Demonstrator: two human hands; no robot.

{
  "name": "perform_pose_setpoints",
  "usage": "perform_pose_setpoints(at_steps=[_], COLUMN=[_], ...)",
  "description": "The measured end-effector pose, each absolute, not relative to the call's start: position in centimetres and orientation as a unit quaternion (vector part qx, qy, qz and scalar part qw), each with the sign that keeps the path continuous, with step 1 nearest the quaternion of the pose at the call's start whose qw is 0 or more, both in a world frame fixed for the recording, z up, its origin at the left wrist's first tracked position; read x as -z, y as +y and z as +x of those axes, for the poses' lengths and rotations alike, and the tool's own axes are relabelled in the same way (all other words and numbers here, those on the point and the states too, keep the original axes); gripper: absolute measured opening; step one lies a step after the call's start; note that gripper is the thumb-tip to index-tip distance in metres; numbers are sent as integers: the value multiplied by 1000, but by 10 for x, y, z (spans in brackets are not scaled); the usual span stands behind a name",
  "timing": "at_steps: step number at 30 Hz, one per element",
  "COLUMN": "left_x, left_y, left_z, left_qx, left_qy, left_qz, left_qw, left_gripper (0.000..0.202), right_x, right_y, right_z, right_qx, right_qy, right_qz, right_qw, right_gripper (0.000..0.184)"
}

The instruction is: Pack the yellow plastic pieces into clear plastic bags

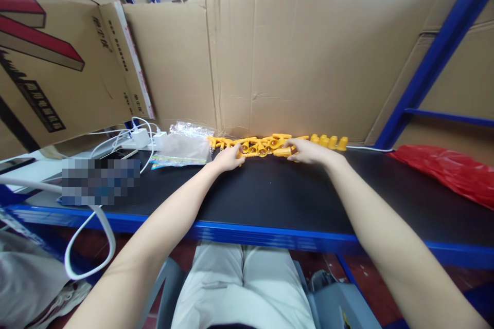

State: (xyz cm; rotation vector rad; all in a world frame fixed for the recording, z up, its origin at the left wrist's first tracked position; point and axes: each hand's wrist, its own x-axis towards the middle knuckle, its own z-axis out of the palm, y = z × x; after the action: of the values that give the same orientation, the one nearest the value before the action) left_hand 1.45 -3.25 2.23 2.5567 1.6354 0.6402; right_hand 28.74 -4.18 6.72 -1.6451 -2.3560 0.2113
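In the head view, with the clock centred on the middle of the scene, a heap of yellow plastic pieces (262,149) lies almost at the centre, along the far side of a black desk (270,200). The heap runs from 9 o'clock towards 3 o'clock and mixes cup-like shapes, their openings showing, with slim, branching ones. At 3 o'clock, just beyond the right hand, several rounded yellow cups (330,142) sit close together.

The right hand (306,151), its forearm reaching in from 4 o'clock, has its grip pinching a yellow block-like piece (283,152) at the right part of the heap. The left hand (230,158), its forearm coming from about 8 o'clock, rests against the left part of the heap; its fingers are bent, but whether that grip is closed on a piece cannot be told.

At 9 o'clock, just beside the heap's left end, lies a clear plastic packet (189,146), and farther out that way are white chargers (141,139) with tangled cables. At 3 o'clock, well apart from the hands, a red plastic bag (443,172) lies crumpled on the desk. A cardboard panel (289,61) stands at 12 o'clock behind the heap, and a printed cardboard box (69,82) leans at 10 o'clock.
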Motion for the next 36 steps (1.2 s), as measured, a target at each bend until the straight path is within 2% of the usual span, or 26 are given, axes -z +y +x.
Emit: perform_pose_setpoints(at_steps=[16, 31, 36], left_x=[-23, -21, -23], left_y=[-32, -31, -34], left_z=[13, 12, 16], left_qx=[-199, -199, -229], left_qy=[516, 518, 476], left_qz=[832, 832, 848], left_qw=[27, 28, 38], left_gripper=[33, 31, 31], right_x=[-49, -51, -55], right_y=[-30, -33, -45], right_z=[287, 286, 269], right_qx=[-87, -99, -119], right_qy=[-819, -823, -834], right_qz=[-538, -529, -503], right_qw=[177, 184, 193], right_gripper=[32, 30, 29])
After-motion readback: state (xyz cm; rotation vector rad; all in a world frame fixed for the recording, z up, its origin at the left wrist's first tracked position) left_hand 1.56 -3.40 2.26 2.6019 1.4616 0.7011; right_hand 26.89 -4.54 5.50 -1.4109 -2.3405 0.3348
